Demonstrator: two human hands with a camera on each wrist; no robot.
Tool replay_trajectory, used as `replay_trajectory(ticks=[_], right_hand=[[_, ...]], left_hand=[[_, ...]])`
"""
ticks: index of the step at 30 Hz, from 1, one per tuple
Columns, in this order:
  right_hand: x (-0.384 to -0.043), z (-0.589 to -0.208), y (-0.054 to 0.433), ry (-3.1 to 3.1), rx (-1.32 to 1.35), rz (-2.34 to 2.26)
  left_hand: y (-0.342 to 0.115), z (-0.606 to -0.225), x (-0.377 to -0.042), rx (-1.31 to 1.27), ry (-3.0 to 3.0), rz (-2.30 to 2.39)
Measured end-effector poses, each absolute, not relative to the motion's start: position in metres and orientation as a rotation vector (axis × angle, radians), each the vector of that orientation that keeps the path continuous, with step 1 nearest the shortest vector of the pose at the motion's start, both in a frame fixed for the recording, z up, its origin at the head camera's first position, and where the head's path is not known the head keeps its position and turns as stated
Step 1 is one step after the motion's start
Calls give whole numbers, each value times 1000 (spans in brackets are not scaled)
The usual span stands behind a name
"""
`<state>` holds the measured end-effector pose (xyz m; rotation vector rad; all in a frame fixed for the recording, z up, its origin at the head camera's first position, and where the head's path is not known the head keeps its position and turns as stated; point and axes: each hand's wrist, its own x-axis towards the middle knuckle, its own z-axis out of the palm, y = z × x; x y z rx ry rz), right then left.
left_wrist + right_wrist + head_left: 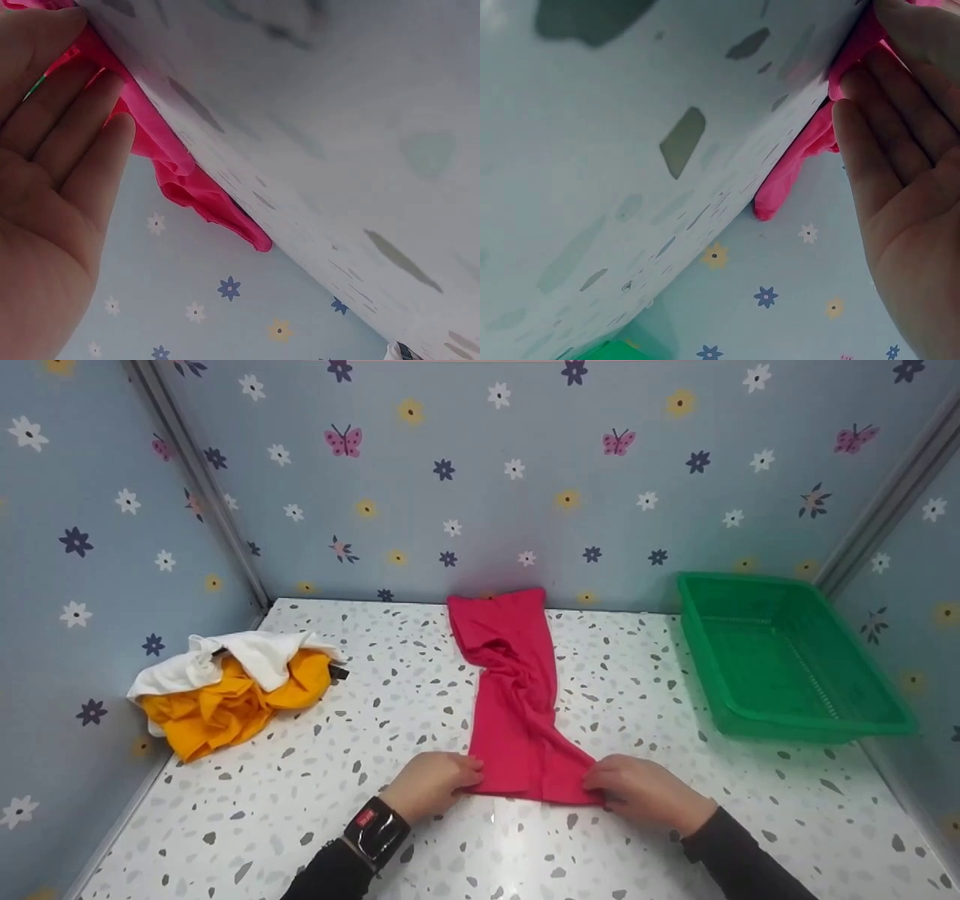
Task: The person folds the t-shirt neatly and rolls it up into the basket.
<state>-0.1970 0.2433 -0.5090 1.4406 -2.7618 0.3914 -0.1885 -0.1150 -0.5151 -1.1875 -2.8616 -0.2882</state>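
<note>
A pinkish-red garment [506, 735] lies lengthwise on the speckled tabletop, its far end against the back wall and its middle bunched into wrinkles. At its near left corner my left hand [431, 784] pinches the hem between thumb and fingers. My right hand [652, 793] grips the near right corner, which is pulled out to the side. The left wrist view shows the cloth [154, 131] running past the fingertips along the table. Cloth [799, 161] also stretches beyond the fingers in the right wrist view.
On the left lies a crumpled heap of orange cloth [217, 709] and white cloth [176, 675]. A green plastic basket [709, 682] stands at the right, near the back corner. Flower-patterned walls [480, 472] enclose the table [390, 705] at the back and sides.
</note>
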Motion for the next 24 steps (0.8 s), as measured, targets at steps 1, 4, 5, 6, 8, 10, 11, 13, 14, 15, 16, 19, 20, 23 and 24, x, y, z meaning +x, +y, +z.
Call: replay_trajectory(ticks=[1, 4, 5, 6, 8, 10, 11, 13, 14, 15, 16, 19, 20, 23, 24], right_hand=[[-197, -509, 243, -2760, 1438, 386], [-196, -511, 242, -2759, 1418, 383], [-196, -511, 241, -2762, 1409, 383], [-196, -511, 240, -2765, 1398, 388], [-196, -511, 239, -2778, 1371, 399], [-197, -511, 238, -2804, 1340, 411], [-197, -511, 237, -2816, 1325, 416], [-198, -511, 237, -2838, 1299, 430], [-199, -510, 236, -2847, 1290, 438], [-199, -510, 236, -2853, 1283, 442], [-199, -510, 236, -2857, 1279, 448], [-200, -508, 235, -2866, 1273, 471], [-200, -508, 234, -2873, 1265, 483], [-200, -507, 233, -2902, 1240, 524], [-200, -507, 233, -2913, 1234, 541]], left_hand=[[-115, -515, -188, -1189, -2862, -275], [-114, -515, -189, -1195, -2853, -235], [-114, -515, -189, -1197, -2847, -221], [-113, -515, -190, -1198, -2841, -210], [-111, -516, -191, -1200, -2824, -201], [-110, -517, -193, -1205, -2807, -211], [-110, -517, -193, -1204, -2802, -232], [-109, -517, -194, -1201, -2796, -284], [-110, -517, -194, -1197, -2797, -312], [-110, -516, -194, -1193, -2797, -340], [-110, -516, -194, -1183, -2803, -363], [-112, -515, -195, -1149, -2826, -428], [-113, -515, -195, -1134, -2839, -456], [-116, -514, -196, -1103, -2866, -551], [-117, -514, -196, -1094, -2874, -588]])
